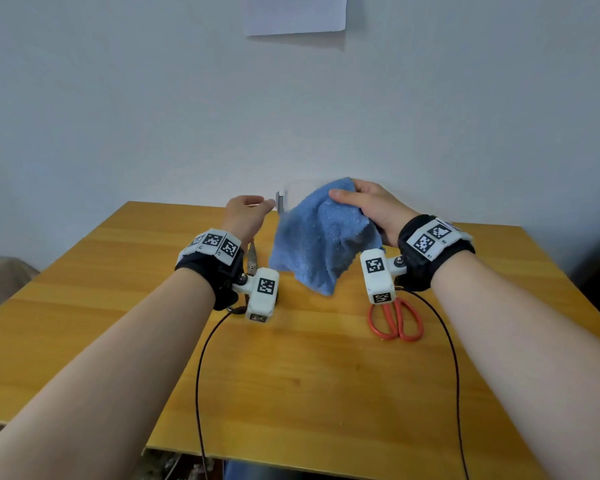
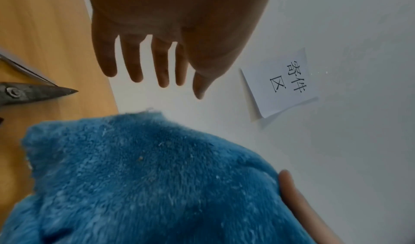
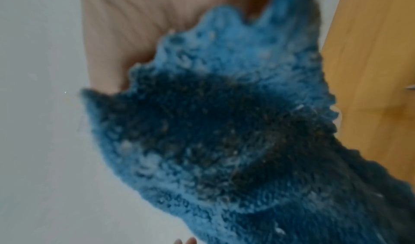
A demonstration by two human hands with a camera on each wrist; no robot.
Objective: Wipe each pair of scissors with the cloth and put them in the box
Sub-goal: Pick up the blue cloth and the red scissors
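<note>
A wooden table [image 1: 291, 375] is standing against a white wall [image 1: 118, 98] bearing a paper sign [image 2: 283, 86] reading "寄件区". The right hand [image 1: 371, 209] is gripping the blue cloth [image 1: 319, 237] above the table's far side; the left hand [image 2: 157, 40] is hovering spread. Red-handled scissors [image 1: 395, 320] are lying right, dark metal scissors [image 2: 29, 93] left.

We count two pairs of scissors: one with red handles [image 1: 395, 320] on the table [image 1: 291, 375], and one of dark metal [image 2: 33, 93] under the left wrist. There is one blue cloth [image 1: 319, 237], one sheet of paper [image 1: 297, 13] on the wall, and two hands, left [image 1: 245, 216] and right [image 1: 371, 209]. Each wrist bears one camera, so two.
</note>
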